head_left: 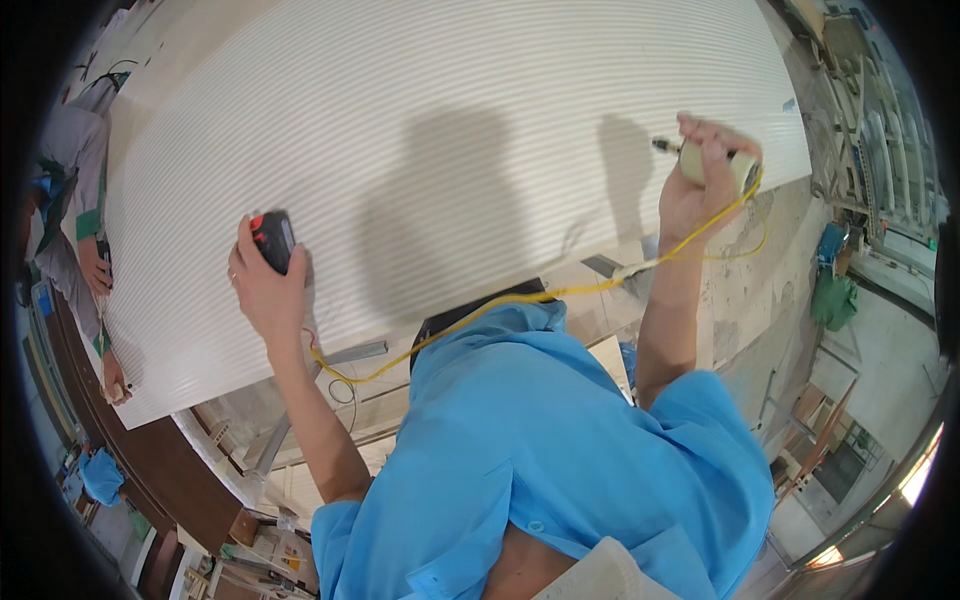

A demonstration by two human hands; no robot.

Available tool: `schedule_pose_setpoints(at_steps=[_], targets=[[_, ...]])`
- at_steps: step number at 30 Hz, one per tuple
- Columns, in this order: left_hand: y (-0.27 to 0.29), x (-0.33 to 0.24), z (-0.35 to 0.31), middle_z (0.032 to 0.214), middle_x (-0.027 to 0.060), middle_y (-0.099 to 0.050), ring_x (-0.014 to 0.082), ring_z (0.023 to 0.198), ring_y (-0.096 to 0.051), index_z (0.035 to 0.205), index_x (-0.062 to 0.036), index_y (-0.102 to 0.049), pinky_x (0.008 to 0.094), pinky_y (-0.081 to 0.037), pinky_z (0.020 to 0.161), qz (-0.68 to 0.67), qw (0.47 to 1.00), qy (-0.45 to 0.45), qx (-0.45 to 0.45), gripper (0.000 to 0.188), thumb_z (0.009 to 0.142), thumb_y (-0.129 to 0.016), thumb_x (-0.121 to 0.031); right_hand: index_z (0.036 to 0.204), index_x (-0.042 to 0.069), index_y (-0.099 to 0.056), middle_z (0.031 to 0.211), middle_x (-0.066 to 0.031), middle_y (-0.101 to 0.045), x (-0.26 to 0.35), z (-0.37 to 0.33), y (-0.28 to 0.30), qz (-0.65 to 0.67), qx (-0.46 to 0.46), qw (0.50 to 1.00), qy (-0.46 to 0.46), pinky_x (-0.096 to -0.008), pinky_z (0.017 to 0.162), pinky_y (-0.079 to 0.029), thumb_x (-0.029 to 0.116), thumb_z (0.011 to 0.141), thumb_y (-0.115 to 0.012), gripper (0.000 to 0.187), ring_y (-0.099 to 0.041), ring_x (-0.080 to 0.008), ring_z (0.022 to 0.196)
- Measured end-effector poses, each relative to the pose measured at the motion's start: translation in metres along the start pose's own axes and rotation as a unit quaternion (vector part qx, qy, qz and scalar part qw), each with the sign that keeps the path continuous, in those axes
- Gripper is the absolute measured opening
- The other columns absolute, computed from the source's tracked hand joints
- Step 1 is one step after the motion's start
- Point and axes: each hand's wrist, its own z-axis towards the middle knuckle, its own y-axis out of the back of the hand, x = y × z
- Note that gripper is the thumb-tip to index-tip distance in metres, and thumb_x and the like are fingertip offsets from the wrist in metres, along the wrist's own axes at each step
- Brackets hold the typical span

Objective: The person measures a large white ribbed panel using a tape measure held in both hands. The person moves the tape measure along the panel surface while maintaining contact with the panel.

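On the left, my left hand (265,285) is closed around a black and red block (272,238), which looks like a power-tool battery pack, at the ribbed white panel (520,60). Raised over the panel's right side, my right hand (700,190) grips a cream cylindrical tool (700,160) with a narrow dark tip pointing left. A yellow cord (470,318) runs from below my left wrist, across the front of my body, up to the cream tool. Whether the cord joins the block is hidden by my left hand.
At the far left stands another person in grey, with hands (97,268) at the panel's edge. A brown board (130,450) lies beneath the panel's left end. Metal racks (880,150) and a green cloth (834,300) are on the right. My shadow falls across the panel.
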Motion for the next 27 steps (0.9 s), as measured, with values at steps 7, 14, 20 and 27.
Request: schedule_pose_setpoints(at_steps=[7,14,20,27], targets=[[0.015,0.066,-0.01,0.147,0.0228,-0.05,0.0423,0.134,-0.051,0.159,-0.0169,-0.04,0.0552,-0.047,0.108,0.018,0.997,0.077,-0.007,0.084,0.087,-0.076,-0.041,0.099,0.002,-0.06,0.088,-0.0163,-0.07,0.03,-0.083,0.039,-0.133,-0.098,0.986,-0.01,-0.0477,0.092,-0.059,-0.005,0.087,-0.07,0.017,-0.071,-0.0261,0.086],[0.014,0.069,-0.005,0.146,0.0222,-0.051,0.0411,0.135,-0.051,0.159,-0.0161,-0.039,0.0554,-0.047,0.108,0.026,0.997,0.076,-0.013,0.085,0.087,-0.074,-0.044,0.101,0.001,-0.059,0.091,-0.0178,-0.07,0.031,-0.089,0.045,-0.125,-0.091,0.987,-0.045,-0.047,0.093,-0.058,-0.004,0.089,-0.069,0.016,-0.071,-0.0265,0.087],[0.018,0.066,-0.005,0.147,0.0209,-0.051,0.0395,0.136,-0.051,0.159,-0.0158,-0.04,0.0545,-0.047,0.109,0.025,0.996,0.085,-0.004,0.085,0.087,-0.074,-0.044,0.1,0.0,-0.06,0.086,-0.0153,-0.072,0.013,-0.109,0.034,-0.152,-0.011,0.983,-0.098,-0.0376,0.082,-0.06,-0.001,0.086,-0.071,0.018,-0.074,-0.0255,0.085],[0.017,0.068,-0.004,0.147,0.021,-0.052,0.0398,0.136,-0.051,0.159,-0.0162,-0.04,0.055,-0.047,0.109,0.024,0.996,0.088,-0.01,0.085,0.086,-0.074,-0.045,0.099,0.001,-0.06,0.086,-0.0131,-0.072,0.011,-0.115,0.031,-0.157,0.006,0.979,-0.132,-0.0336,0.078,-0.059,-0.004,0.085,-0.073,0.02,-0.074,-0.021,0.086]])
